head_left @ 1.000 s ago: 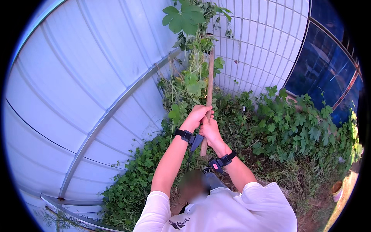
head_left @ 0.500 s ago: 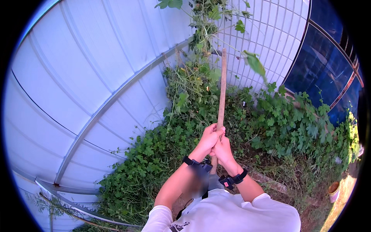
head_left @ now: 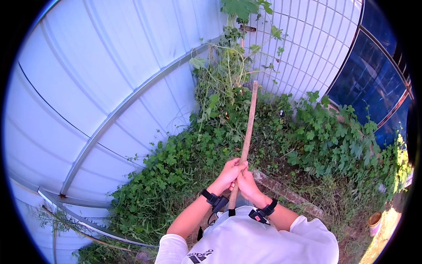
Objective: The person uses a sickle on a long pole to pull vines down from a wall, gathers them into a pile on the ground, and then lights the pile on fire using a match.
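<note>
A long, bare wooden pole [head_left: 249, 127] slants up and away in front of my body, its far end near the climbing vines [head_left: 224, 66]. Both hands are wrapped around its lower part, close together and touching. My left hand [head_left: 231, 172] sits slightly higher, with the thumb along the wood. Just below and to the right, my right hand [head_left: 247, 185] closes on the same pole. The lower end runs down to my white shirt [head_left: 263, 237]. Each wrist wears a black strap with a small device.
Left stands a white panel wall [head_left: 110, 66] with a metal rail [head_left: 127, 103]. A white tiled wall [head_left: 307, 44] and blue panels [head_left: 365, 70] rise ahead and right. Leafy plants [head_left: 329, 136] line the wall bases. A stone strip [head_left: 290, 191] and a bucket [head_left: 374, 218] lie to the right.
Both hands have come down and slightly left, nearer my body, with the pole. Its far end sits lower in the view, and a large loose leaf near it no longer hangs there.
</note>
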A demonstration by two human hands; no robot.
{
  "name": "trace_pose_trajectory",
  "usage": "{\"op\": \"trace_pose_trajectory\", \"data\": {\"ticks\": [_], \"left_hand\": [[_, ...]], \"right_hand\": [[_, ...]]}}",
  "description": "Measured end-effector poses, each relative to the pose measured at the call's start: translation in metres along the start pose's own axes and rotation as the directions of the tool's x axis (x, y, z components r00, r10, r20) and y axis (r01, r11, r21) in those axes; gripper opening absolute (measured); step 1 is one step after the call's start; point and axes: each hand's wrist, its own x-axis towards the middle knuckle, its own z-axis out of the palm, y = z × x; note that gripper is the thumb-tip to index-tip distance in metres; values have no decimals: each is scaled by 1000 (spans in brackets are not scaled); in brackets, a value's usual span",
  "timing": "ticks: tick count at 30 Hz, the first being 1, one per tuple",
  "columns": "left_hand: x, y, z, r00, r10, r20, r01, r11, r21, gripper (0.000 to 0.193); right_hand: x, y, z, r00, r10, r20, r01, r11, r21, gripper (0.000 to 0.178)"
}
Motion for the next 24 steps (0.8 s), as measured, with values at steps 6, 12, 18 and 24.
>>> {"op": "trace_pose_trajectory", "data": {"ticks": [6,12,18,24], "left_hand": [[-7,-35,-28,996,-57,61,59,998,-28,25],[-23,-12,-16,984,-155,87,158,987,-31,41],[-15,-24,-40,974,-130,183,114,989,100,46],[-44,-22,-44,979,-201,-12,200,963,180,25]], "right_hand": [[9,-4,-23,940,247,234,-238,969,-65,28],[26,-7,-27,948,249,198,-227,965,-128,34],[40,-16,-19,899,384,212,-333,912,-240,46],[103,-13,-53,985,122,-122,-167,848,-502,58]]}}
